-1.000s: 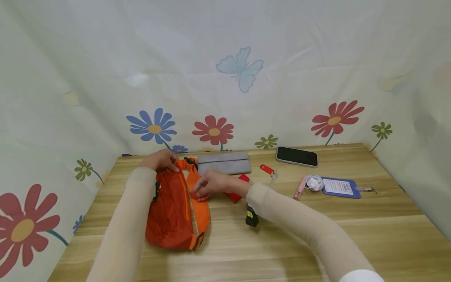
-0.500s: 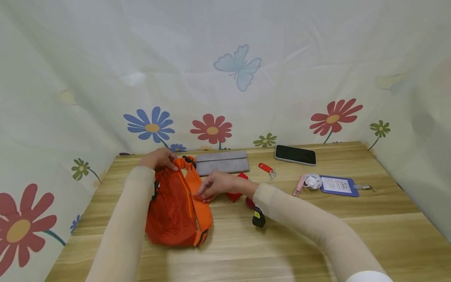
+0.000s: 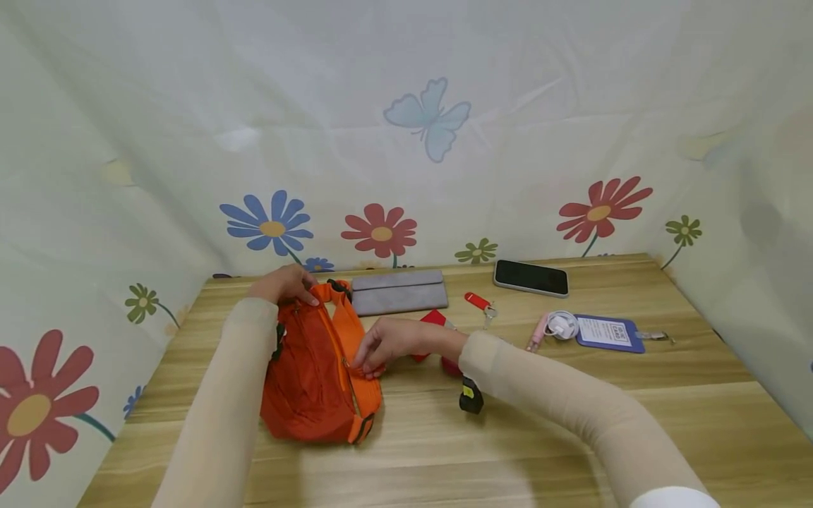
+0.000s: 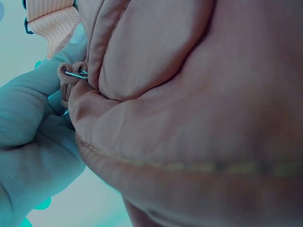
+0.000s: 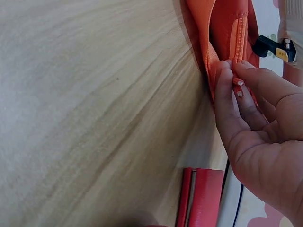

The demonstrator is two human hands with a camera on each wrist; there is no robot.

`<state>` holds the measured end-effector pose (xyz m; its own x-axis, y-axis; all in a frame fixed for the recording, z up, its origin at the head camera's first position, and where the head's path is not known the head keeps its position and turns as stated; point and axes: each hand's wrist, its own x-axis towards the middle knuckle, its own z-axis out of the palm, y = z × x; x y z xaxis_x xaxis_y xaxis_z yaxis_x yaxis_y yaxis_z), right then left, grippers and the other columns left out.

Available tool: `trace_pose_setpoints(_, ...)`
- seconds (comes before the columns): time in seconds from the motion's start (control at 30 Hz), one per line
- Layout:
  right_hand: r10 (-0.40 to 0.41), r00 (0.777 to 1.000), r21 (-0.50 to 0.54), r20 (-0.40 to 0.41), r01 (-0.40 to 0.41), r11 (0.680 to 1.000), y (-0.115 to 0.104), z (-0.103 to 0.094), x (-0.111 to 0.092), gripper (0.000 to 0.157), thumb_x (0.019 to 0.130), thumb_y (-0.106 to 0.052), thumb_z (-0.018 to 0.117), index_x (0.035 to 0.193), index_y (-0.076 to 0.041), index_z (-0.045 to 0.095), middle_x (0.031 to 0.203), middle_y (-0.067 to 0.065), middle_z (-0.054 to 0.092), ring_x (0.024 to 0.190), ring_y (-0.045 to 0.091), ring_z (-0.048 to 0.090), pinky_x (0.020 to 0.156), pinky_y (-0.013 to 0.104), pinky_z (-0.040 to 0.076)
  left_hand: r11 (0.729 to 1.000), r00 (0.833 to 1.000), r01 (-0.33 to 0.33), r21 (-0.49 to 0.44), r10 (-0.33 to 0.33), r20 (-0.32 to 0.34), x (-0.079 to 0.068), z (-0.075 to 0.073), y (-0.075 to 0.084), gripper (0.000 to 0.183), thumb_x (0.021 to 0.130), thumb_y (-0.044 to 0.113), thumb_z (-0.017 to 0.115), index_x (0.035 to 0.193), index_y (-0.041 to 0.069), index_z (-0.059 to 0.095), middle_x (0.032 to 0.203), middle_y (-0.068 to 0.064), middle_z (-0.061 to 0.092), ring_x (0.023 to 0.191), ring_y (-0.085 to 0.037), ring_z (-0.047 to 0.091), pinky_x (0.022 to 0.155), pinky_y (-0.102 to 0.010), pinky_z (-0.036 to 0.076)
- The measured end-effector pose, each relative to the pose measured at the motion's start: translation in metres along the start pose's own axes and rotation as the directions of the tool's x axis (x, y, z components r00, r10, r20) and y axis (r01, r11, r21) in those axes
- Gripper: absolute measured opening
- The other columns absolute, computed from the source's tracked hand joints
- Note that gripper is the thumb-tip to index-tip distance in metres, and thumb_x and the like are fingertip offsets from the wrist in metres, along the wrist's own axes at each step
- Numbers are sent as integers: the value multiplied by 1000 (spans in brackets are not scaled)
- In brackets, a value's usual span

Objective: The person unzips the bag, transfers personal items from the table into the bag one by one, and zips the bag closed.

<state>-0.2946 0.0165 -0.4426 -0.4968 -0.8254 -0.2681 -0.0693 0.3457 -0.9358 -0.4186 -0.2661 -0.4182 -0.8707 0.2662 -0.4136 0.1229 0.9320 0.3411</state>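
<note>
An orange-red waist bag [image 3: 305, 377] lies on the left part of the wooden table, its zipper [image 5: 240, 38] running lengthwise beside the broad orange strap. My left hand [image 3: 286, 284] holds the bag's far end; in the left wrist view the thumb lies by a looped cord pull [image 4: 71, 78] at the bag's edge. Between thumb and fingers, my right hand [image 3: 390, 346] pinches the zipper pull [image 5: 238, 82], whose two cord ends poke out between the fingers. Part of the strap is hidden behind this hand.
Behind the bag lies a grey wallet [image 3: 400, 291]. A red case [image 3: 434, 319] sits partly under my right wrist. Farther right are a red-tagged key [image 3: 480, 305], a phone [image 3: 531, 278], a pink tube [image 3: 537, 333], a coiled white cable [image 3: 562, 325] and a blue card holder [image 3: 610, 333].
My right hand has moved a little nearer to me along the zipper. My left hand keeps its hold on the far end of the bag.
</note>
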Motion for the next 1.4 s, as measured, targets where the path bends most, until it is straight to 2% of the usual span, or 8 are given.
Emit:
trace_pose_setpoints(0.33,17,997,30,69,-19,999,-3,9,-12,20,92,5,69,111,6,75,96,13,76,79,14,71,81,31,60,1000,1000,3,29,-3,7,-5,-2,3,45,92,22,78,132,3,66,127,-20,64,115,-36,56,108,-52,44)
trace_pose_setpoints(0.5,38,997,14,71,-39,999,-1,14,-18,18,92,4,70,108,2,77,94,10,77,78,14,71,78,29,60,998,999,48,38,-49,19,-6,-5,6,47,91,22,78,133,4,66,131,-21,62,119,-37,54,110,-54,41)
trace_pose_setpoints(0.63,51,996,26,77,-54,998,-1,19,-20,18,91,6,70,108,4,77,91,9,76,76,14,70,76,29,60,997,998,50,61,-52,29,-4,-6,10,28,90,23,79,111,6,71,104,-14,62,102,-31,55,97,-44,49)
trace_pose_setpoints(0.77,35,996,30,82,-37,999,-1,23,-23,18,92,6,69,109,4,76,92,9,76,76,13,70,76,28,60,995,998,-37,97,32,56,-3,-8,13,20,90,20,80,89,7,66,83,-3,51,83,-23,51,76,-33,44)
trace_pose_setpoints(0.93,15,996,49,86,-19,999,-2,28,-28,18,93,6,68,109,3,76,92,10,76,78,15,70,77,29,60,980,988,-150,134,145,42,-7,-16,15,28,88,17,81,111,3,74,109,-14,68,93,-26,60,86,-39,54)
trace_pose_setpoints(1.1,-11,995,54,102,6,999,-7,33,-32,18,93,5,68,109,3,76,92,11,76,78,15,70,78,30,60,963,965,-262,69,261,17,-18,-26,12,18,90,11,79,103,0,73,92,-9,67,82,-23,59,75,-35,54)
trace_pose_setpoints(1.3,-33,990,55,138,26,998,-13,45,-36,16,92,7,69,106,6,76,90,15,76,75,15,70,74,27,60,951,951,-308,-7,307,-29,-33,-34,14,24,92,4,74,114,-6,71,108,-20,71,97,-32,68,81,-43,59)
trace_pose_setpoints(1.4,-33,989,43,142,27,999,-16,50,-38,16,91,7,69,105,5,77,89,15,76,74,15,71,73,27,60,949,949,-314,-35,312,-46,-35,-36,14,25,92,2,72,116,-7,70,108,-21,72,93,-31,68,78,-42,60)
